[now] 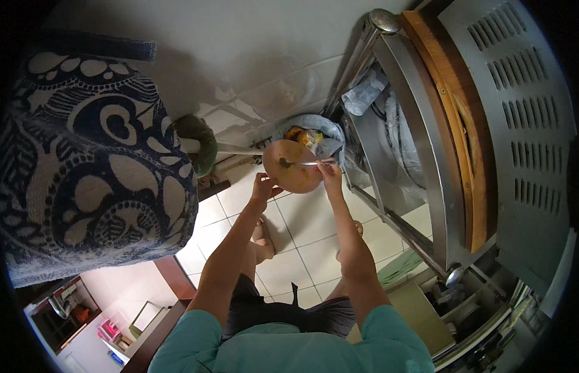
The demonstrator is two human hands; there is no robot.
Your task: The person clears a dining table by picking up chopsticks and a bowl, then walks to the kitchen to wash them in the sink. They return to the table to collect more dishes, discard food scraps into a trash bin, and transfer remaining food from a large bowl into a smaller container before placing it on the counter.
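Observation:
A round, orange-tinted plate or shallow dish is held in front of me, tilted, with stains and food residue on its surface. My left hand grips its lower left rim. In my right hand is a metal utensil, a fork or spoon, lying across the plate. Its far end rests by a dark smear near the plate's middle. Whether my right fingers also touch the plate's right rim, I cannot tell. Just beyond the plate stands a waste bin with a pale liner, containing orange-yellow scraps and crumpled plastic.
A metal rack with a wooden board stands to the right, plastic-wrapped items on its shelf. A patterned blue-and-white cloth hangs at left. A mop or broom handle lies behind the plate. White tiles cover the floor.

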